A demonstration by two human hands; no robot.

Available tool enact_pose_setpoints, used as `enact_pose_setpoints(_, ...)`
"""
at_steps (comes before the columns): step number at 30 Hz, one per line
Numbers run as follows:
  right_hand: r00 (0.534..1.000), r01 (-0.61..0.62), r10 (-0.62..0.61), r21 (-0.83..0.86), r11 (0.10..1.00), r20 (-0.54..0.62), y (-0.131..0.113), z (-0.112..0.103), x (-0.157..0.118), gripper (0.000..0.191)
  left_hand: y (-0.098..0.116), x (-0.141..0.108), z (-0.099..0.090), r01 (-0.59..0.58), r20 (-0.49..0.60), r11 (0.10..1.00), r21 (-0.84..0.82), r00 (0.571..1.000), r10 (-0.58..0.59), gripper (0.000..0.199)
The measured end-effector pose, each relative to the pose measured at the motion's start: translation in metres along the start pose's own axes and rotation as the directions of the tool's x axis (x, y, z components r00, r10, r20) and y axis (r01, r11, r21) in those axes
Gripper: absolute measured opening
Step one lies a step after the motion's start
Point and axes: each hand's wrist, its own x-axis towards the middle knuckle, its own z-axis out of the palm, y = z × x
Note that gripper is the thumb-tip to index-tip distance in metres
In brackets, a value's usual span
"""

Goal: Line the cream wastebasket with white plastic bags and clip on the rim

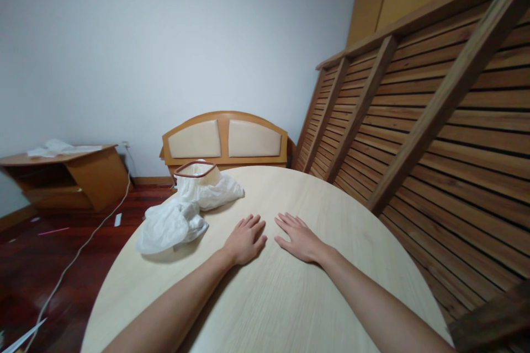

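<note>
Bare forearms (182, 303) extend from the lower edge of my view over a round desk (273, 298) with a pale, fine wood grain. I have the left hand (245, 240) and the right hand (298, 238) resting palm down on its surface: fingers extended, thumbs apart from them, a narrow gap between the two hands. Left of the left hand, I observe a white plastic bag (171, 229), thin, slightly translucent, crumpled into soft folds. Just behind it sits a container (213, 185) sheathed in similar creased film; its reddish-brown rim (195, 177) forms a rounded rectangle. Both items occupy the left side of the desk. Beyond: a wooden headboard (224, 138), arched, with two cream panels. At right: a slatted wooden panel (451, 85).
</note>
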Motion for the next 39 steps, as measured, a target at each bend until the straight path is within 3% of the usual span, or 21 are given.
enact_pose_setpoints(11,1.000,-0.006,0.006,-0.006,1.000,0.000,-0.003,0.002,-0.003,0.073,0.003,-0.013,-0.002,-0.028,0.026,1.000,0.006,0.999,0.028,0.054)
enact_pose_setpoints(39,1.000,-0.003,0.003,-0.022,1.000,0.002,-0.002,0.003,-0.002,0.073,0.001,-0.012,0.000,-0.038,0.011,0.999,-0.007,0.999,0.038,0.052)
